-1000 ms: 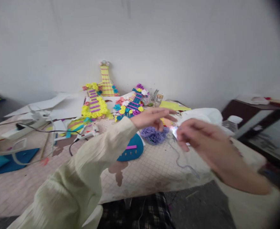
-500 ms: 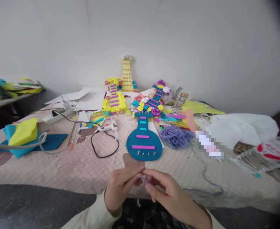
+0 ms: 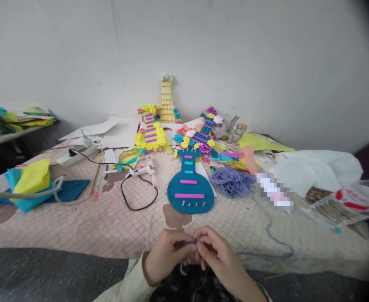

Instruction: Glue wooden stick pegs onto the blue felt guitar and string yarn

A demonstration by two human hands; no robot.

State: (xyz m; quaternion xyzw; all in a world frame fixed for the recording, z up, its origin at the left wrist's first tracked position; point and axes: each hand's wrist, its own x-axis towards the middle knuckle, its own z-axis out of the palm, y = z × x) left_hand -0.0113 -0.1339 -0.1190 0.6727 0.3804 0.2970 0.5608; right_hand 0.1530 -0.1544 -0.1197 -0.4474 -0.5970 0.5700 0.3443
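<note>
My left hand (image 3: 171, 254) and my right hand (image 3: 216, 254) meet fingertip to fingertip at the table's front edge, both pinching purple yarn (image 3: 263, 254). Only a tiny part of the yarn shows between the fingers; it trails right across the cloth towards a purple yarn bundle (image 3: 233, 181). Beyond my hands lies a dark teal guitar-shaped piece (image 3: 174, 186) with pink and light blue strips across it and several small pegs near its bottom and top.
A white glue gun (image 3: 142, 169) with a looped black cable lies left of centre. Decorated instrument shapes (image 3: 150, 128) stand at the back. Folded yellow and blue sheets (image 3: 31, 178) lie left, near a power strip (image 3: 77, 156); plastic bags (image 3: 323, 167) lie right.
My hands have drawn lower and closer to me, and the left fingers have curled from a flatter pose into a pinch. The view has shifted slightly.
</note>
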